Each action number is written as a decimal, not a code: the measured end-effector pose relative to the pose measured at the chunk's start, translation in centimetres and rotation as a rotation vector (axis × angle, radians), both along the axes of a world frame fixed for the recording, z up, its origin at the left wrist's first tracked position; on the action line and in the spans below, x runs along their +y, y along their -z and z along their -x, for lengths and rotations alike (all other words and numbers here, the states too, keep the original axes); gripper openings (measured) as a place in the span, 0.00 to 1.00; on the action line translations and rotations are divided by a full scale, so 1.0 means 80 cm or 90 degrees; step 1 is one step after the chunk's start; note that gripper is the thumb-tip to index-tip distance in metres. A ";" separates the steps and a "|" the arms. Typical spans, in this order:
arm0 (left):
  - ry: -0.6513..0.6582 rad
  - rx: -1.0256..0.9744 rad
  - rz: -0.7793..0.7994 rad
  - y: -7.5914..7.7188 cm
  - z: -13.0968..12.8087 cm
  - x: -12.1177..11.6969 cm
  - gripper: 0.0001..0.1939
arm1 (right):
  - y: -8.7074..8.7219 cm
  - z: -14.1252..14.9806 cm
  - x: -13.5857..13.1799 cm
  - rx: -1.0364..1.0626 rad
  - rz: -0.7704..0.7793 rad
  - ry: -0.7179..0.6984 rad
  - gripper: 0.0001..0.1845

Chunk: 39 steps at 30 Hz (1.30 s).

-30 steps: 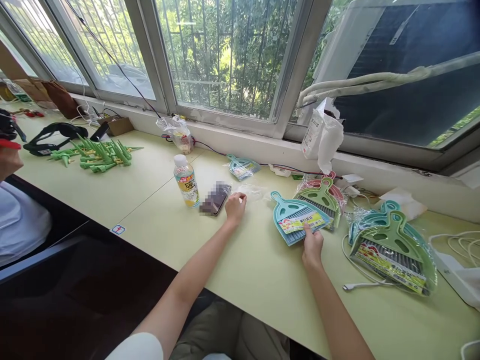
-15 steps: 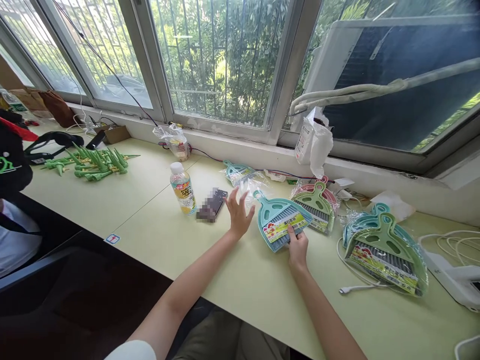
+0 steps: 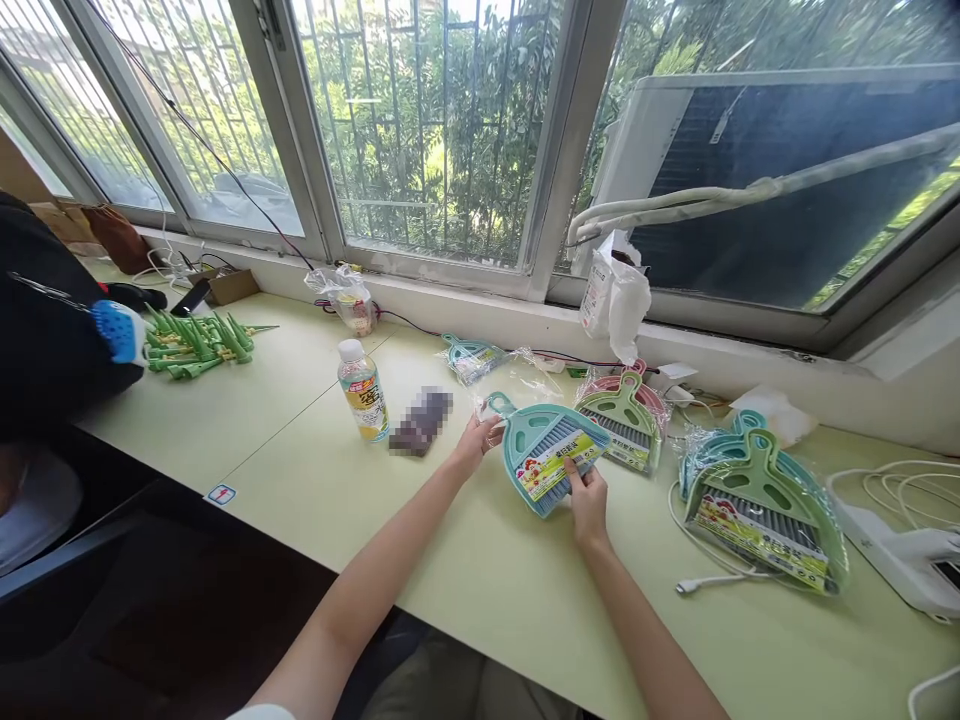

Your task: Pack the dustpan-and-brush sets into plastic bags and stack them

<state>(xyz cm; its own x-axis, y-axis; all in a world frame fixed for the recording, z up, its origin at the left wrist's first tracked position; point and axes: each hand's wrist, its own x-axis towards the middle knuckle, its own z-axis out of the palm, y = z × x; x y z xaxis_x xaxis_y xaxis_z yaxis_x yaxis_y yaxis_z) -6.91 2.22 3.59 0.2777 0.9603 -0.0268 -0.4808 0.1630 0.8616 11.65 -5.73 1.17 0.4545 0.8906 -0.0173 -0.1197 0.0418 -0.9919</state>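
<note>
A light-blue dustpan and brush set [image 3: 553, 452] with a yellow printed label is held tilted above the table. My right hand [image 3: 589, 500] grips its lower right edge, thumb over the label. At its handle side, my left hand [image 3: 476, 445] has its fingers closed around clear plastic wrap or the pan's edge; which of these cannot be told. Just behind, to the right, lie a green dustpan set [image 3: 626, 425] and a pink dustpan [image 3: 654, 395] in wrap. Another blue dustpan set [image 3: 471, 358] rests near the window sill.
Left of my hands are a blurred phone [image 3: 424, 422] and a drink bottle [image 3: 363, 392]. Wrapped dustpan sets [image 3: 765, 510], a white cable [image 3: 712, 580] and a power strip [image 3: 900, 560] occupy the right. Green pointed pieces [image 3: 199, 345] lie far left, beside a person in black [image 3: 52, 310].
My left hand has moved from open in the air to the handle side of the blue dustpan set and closed there. The person at left has leaned in over the table.
</note>
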 end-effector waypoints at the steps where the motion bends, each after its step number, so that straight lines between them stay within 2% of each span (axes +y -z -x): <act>1: 0.023 -0.005 0.005 -0.001 -0.001 -0.002 0.37 | 0.000 -0.001 0.000 0.027 -0.003 0.022 0.29; 5: 0.130 0.006 0.030 -0.005 -0.007 -0.014 0.46 | -0.005 -0.006 0.000 0.096 -0.022 0.086 0.33; 8: 0.204 -0.004 0.032 -0.003 -0.007 -0.020 0.54 | -0.011 -0.007 -0.002 0.126 -0.022 0.068 0.35; 10: 0.252 -0.032 0.027 0.000 -0.001 -0.018 0.56 | -0.014 -0.007 -0.003 0.149 -0.012 0.039 0.35; 13: 0.297 -0.100 -0.002 0.002 0.016 -0.008 0.54 | -0.018 -0.005 -0.005 0.145 -0.002 0.005 0.35; 16: 0.287 -0.145 -0.027 -0.001 0.031 0.001 0.46 | -0.020 -0.004 -0.007 0.128 0.002 -0.010 0.34; 18: 0.264 -0.115 -0.009 -0.003 0.034 0.003 0.38 | -0.021 -0.003 -0.007 0.123 0.005 -0.025 0.33; 21: 0.270 0.005 0.019 -0.004 0.025 -0.001 0.28 | -0.022 -0.001 -0.008 0.106 0.009 -0.046 0.32; 25: 0.331 0.118 0.007 0.005 0.001 -0.015 0.29 | -0.022 -0.004 -0.007 0.097 -0.001 -0.001 0.32; 30: 0.439 0.110 0.011 0.016 -0.019 -0.026 0.34 | -0.020 -0.014 -0.004 0.084 -0.001 0.033 0.33; 32: 0.396 0.087 -0.001 0.015 -0.021 -0.025 0.36 | -0.022 -0.016 -0.003 0.082 -0.003 0.033 0.34; 36: 0.230 0.029 -0.004 0.006 -0.020 -0.021 0.36 | -0.027 -0.013 -0.006 0.080 0.000 0.009 0.33; 39: 0.218 0.056 0.014 0.001 -0.022 -0.026 0.32 | -0.030 -0.009 -0.008 0.081 -0.002 -0.017 0.32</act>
<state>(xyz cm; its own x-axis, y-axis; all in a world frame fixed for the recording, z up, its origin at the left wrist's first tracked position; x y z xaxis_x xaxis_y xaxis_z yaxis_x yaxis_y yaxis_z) -5.12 0.18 3.48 0.5790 0.8110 -0.0839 -0.3194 0.3203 0.8918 12.36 -6.40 3.57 0.4244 0.9027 -0.0704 -0.2461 0.0402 -0.9684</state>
